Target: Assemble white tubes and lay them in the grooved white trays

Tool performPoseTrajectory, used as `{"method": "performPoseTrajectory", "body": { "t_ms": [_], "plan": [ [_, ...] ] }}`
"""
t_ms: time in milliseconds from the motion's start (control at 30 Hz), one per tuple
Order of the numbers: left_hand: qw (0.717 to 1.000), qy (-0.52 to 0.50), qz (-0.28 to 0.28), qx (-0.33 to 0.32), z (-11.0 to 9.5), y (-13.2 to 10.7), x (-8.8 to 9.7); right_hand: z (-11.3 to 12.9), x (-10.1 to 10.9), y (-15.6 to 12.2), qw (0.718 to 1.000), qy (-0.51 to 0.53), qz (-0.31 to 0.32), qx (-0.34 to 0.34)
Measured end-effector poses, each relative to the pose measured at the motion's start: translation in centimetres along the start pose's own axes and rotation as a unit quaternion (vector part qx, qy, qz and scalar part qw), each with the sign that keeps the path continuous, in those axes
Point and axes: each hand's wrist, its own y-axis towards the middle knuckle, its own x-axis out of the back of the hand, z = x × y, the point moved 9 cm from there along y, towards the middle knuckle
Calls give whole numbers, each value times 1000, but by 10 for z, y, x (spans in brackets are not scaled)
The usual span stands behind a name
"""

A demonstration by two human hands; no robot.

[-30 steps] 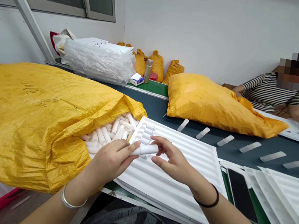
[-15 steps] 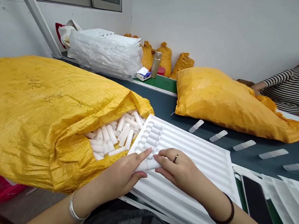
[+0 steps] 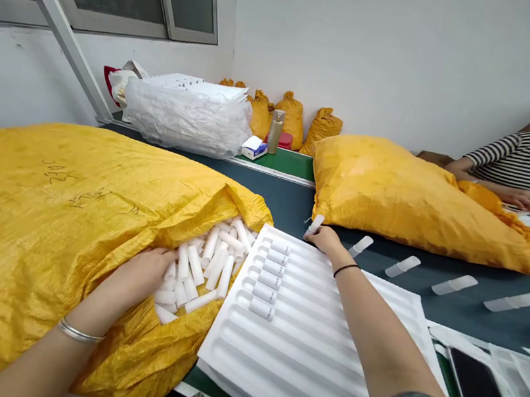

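My left hand reaches into the mouth of a yellow woven sack, against the loose white plastic tubes inside. Its fingertips are hidden, so I cannot tell whether it grips one. Past the far edge of a white grooved tray, my right hand is closed on a translucent white tube over the dark belt. Several tubes with small dark print lie in the left ends of the tray's grooves.
More translucent tubes lie spaced along the belt. Behind them rests an orange sack. A dark flat panel and stacked trays are at right. Plastic-wrapped sheets and a bottle stand behind. A person in stripes sits far right.
Both hands have left the tube they held together over the tray; it now lies in a groove. My left hand has moved into the sack, my right out to a tube at the belt.
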Motion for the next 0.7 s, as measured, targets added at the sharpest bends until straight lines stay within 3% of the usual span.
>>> {"method": "performPoseTrajectory", "body": {
  "t_ms": [67, 167, 267, 367, 467, 600, 700],
  "plan": [
    [997, -10, -51, -51, -6, 0, 1, -8, 3, -1, 1000, -4, 21, -17],
    [993, -15, -83, -80, -15, 1, 4, -11, 19, -17, 999, -22, 20, -27],
    [988, -88, -99, -79, -31, -1, 20, 15, 23, -40, 999, -14, 18, 38],
    [971, -178, -139, -75, -53, -10, 45, 56, 6, -60, 991, 11, 39, 129],
    [953, -208, -197, -100, -76, -28, 70, 82, -8, -70, 984, 22, 43, 171],
    [934, -220, -264, -99, -91, -50, 88, 91, 9, -92, 977, 59, -16, 202],
    [940, -212, -251, -90, -103, -54, 87, 93, 26, -128, 966, 112, -49, 226]
  ]
}}
